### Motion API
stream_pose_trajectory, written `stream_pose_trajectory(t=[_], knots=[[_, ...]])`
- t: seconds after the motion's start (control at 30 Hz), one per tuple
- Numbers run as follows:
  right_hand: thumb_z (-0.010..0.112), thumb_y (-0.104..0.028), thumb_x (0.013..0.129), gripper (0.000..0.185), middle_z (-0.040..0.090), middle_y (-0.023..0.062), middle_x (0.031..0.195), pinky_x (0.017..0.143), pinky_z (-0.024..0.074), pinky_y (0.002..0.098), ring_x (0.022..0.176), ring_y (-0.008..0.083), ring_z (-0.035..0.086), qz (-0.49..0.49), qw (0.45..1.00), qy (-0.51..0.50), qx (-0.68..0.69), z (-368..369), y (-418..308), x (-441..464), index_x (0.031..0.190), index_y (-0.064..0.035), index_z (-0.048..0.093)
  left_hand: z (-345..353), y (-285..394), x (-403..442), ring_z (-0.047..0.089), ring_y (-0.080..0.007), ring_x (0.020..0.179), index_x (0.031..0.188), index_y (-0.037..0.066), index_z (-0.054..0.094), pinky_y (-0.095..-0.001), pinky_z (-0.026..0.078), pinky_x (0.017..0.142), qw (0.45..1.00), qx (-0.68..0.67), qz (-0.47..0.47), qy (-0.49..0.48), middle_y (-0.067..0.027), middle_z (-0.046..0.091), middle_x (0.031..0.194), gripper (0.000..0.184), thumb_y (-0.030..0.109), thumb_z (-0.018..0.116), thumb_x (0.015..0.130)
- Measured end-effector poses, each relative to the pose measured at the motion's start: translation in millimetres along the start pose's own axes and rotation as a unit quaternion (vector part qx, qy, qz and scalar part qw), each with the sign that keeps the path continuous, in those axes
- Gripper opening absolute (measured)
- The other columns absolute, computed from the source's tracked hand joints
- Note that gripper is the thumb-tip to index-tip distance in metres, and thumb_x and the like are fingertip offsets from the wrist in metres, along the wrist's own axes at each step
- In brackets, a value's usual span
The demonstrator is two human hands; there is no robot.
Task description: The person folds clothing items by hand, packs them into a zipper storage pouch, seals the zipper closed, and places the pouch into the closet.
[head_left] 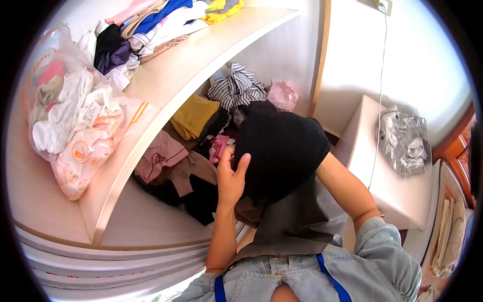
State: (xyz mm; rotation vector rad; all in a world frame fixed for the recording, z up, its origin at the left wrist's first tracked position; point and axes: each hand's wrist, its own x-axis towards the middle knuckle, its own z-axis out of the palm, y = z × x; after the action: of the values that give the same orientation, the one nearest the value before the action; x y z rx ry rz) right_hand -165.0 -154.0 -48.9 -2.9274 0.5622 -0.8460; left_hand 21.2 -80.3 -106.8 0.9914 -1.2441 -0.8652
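A black ribbed garment (282, 151) is held up in front of the lower shelf, bunched and partly folded. My left hand (232, 177) grips its left edge, thumb pointing up, with the fingertips partly behind the cloth. My right forearm (347, 189) reaches to the garment's right side, where the cloth covers the hand and its fingers. Just beyond my left hand lies a bright pink cloth (219, 147). Around it are a folded mustard garment (195, 117), a dusty pink garment (160, 157) and a black-and-white striped garment (237, 86).
An upper shelf board (201, 50) carries piled clothes and a clear plastic bag (80, 126) of light garments. To the right stands a pale cabinet (359, 151) with a transparent bag (405, 141) on it. A white cord (381, 95) hangs down the wall.
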Motion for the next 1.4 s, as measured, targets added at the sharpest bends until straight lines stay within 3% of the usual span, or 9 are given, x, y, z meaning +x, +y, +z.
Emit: stream_pose_trajectory(t=[0.23, 0.6, 0.9, 0.93, 1.0, 1.13, 1.23, 1.3, 1.4], knots=[[0.060, -0.023, 0.079, 0.034, 0.059, 0.0100, 0.116, 0.087, 0.0461, 0.0335, 0.104, 0.0240, 0.058, -0.009, 0.998, -0.060, -0.007, -6.2, -7.5, 4.0, 0.111, -0.0092, 0.061, 2.0, -7.8, -8.3, 0.050, -0.0178, 0.111, 0.133, -0.004, 0.039, -0.0289, 0.038, 0.096, 0.973, -0.078, -0.147, -0.160, -0.0117, 0.052, 0.125, 0.080, 0.033, 0.079, 0.074], [0.058, -0.022, 0.083, 0.040, 0.055, 0.0083, 0.126, 0.095, 0.0430, 0.0350, 0.113, 0.0235, 0.055, -0.097, 0.990, 0.051, 0.083, 43.2, 27.4, -16.9, 0.121, -0.0087, 0.057, 17.9, 9.5, 3.5, 0.055, -0.0192, 0.105, 0.119, -0.002, 0.054, -0.0306, 0.041, 0.095, 0.967, -0.136, -0.188, -0.101, -0.0089, 0.060, 0.114, 0.058, 0.021, 0.080, 0.073], [0.056, -0.019, 0.087, 0.033, 0.061, 0.0067, 0.115, 0.091, 0.0453, 0.0324, 0.106, 0.0184, 0.058, 0.022, 0.965, 0.063, 0.255, 26.7, 12.8, -24.0, 0.118, -0.0081, 0.058, 4.3, 11.3, 14.0, 0.057, -0.0163, 0.100, 0.115, -0.002, 0.058, -0.0294, 0.045, 0.089, 0.989, -0.091, -0.091, -0.078, -0.0063, 0.061, 0.112, 0.047, 0.012, 0.078, 0.074], [0.056, -0.018, 0.087, 0.032, 0.061, 0.0066, 0.114, 0.091, 0.0455, 0.0321, 0.105, 0.0178, 0.058, 0.108, 0.927, 0.074, 0.352, 24.6, 8.4, -33.8, 0.118, -0.0081, 0.058, 4.5, 9.4, 13.9, 0.058, -0.0162, 0.097, 0.114, -0.002, 0.058, -0.0291, 0.046, 0.088, 0.993, -0.066, -0.062, -0.069, -0.0059, 0.061, 0.112, 0.047, 0.013, 0.078, 0.074], [0.053, -0.020, 0.093, 0.027, 0.065, 0.0045, 0.101, 0.087, 0.0463, 0.0302, 0.099, 0.0133, 0.060, 0.448, 0.528, 0.135, 0.708, 32.6, 6.8, -67.8, 0.115, -0.0053, 0.058, 1.0, -1.6, 15.4, 0.055, -0.0186, 0.103, 0.112, -0.002, 0.059, -0.0313, 0.045, 0.091, 0.997, -0.049, -0.044, -0.051, -0.0084, 0.057, 0.118, 0.047, 0.016, 0.079, 0.073], [0.062, -0.023, 0.088, 0.039, 0.061, 0.0074, 0.109, 0.094, 0.0424, 0.0348, 0.105, 0.0190, 0.056, 0.493, 0.621, 0.275, 0.543, 4.1, -12.7, -74.1, 0.121, -0.0037, 0.054, -3.8, -18.6, 17.7, 0.036, -0.0281, 0.125, 0.119, 0.000, 0.054, -0.0392, 0.032, 0.103, 0.986, 0.143, 0.081, 0.032, -0.0148, 0.039, 0.137, 0.065, 0.026, 0.083, 0.067], [0.077, -0.034, 0.070, 0.081, 0.045, 0.0168, 0.131, 0.105, 0.0294, 0.0422, 0.126, 0.0297, 0.037, 0.297, 0.920, 0.227, 0.117, -15.6, -31.1, -53.9, 0.135, -0.0032, 0.039, 10.7, 15.0, 17.9, 0.024, -0.0307, 0.131, 0.120, 0.001, 0.054, -0.0416, 0.024, 0.107, 0.970, 0.189, 0.148, 0.046, -0.0151, 0.031, 0.142, 0.070, 0.029, 0.084, 0.063], [0.082, -0.041, 0.058, 0.107, 0.038, 0.0200, 0.137, 0.108, 0.0206, 0.0525, 0.133, 0.0346, 0.025, 0.222, 0.971, 0.086, 0.020, -19.1, -34.6, -36.7, 0.142, -0.0041, 0.027, 11.0, 23.6, 21.8, 0.025, -0.0296, 0.131, 0.127, 0.002, 0.045, -0.0407, 0.020, 0.109, 0.955, 0.229, 0.185, 0.025, -0.0142, 0.032, 0.142, 0.082, 0.028, 0.085, 0.061], [0.081, -0.042, 0.060, 0.110, 0.050, 0.0205, 0.124, 0.105, 0.0217, 0.0570, 0.122, 0.0343, 0.044, 0.230, 0.968, -0.011, 0.103, -2.5, -36.5, -19.9, 0.143, -0.0043, 0.021, 0.2, 30.3, 24.5, 0.042, -0.0288, 0.120, 0.126, 0.000, 0.046, -0.0397, 0.018, 0.110, 0.923, 0.332, 0.193, -0.024, -0.0108, 0.051, 0.126, 0.082, 0.027, 0.085, 0.059]])
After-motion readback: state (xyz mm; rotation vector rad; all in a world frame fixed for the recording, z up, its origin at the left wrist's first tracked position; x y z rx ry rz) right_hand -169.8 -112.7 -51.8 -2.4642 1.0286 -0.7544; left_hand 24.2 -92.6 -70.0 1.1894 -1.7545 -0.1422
